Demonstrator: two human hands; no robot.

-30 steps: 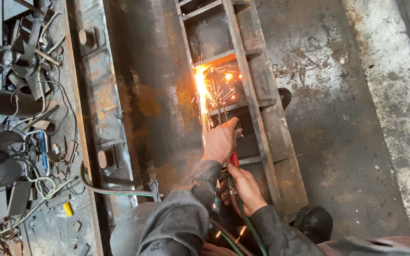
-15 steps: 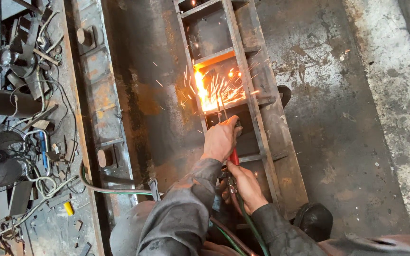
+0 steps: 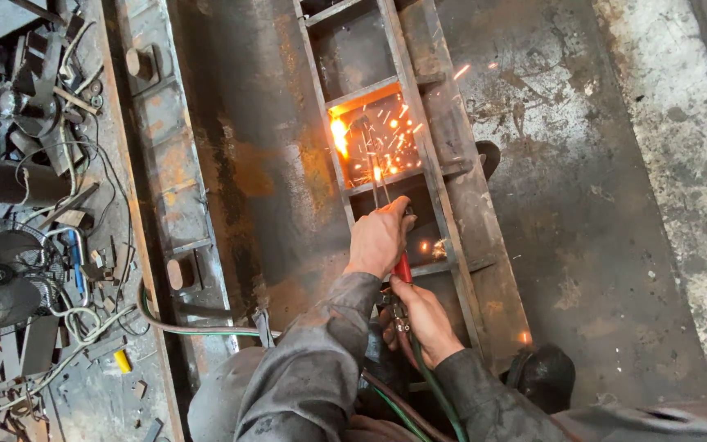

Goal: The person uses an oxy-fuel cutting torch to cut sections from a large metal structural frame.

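Overhead: rusty steel ladder frame (image 3: 419, 147) lies on the floor (image 3: 583, 205); its open compartment at mid-frame holds glowing sparks. Left hand (image 3: 380, 237) closed around the cutting torch (image 3: 403, 266) near its tubes, right hand (image 3: 423, 319) closed on the handle just behind. Green hose (image 3: 431, 393) trails back. Scrap pile (image 3: 26, 164) and small yellow block (image 3: 123, 361) at left.
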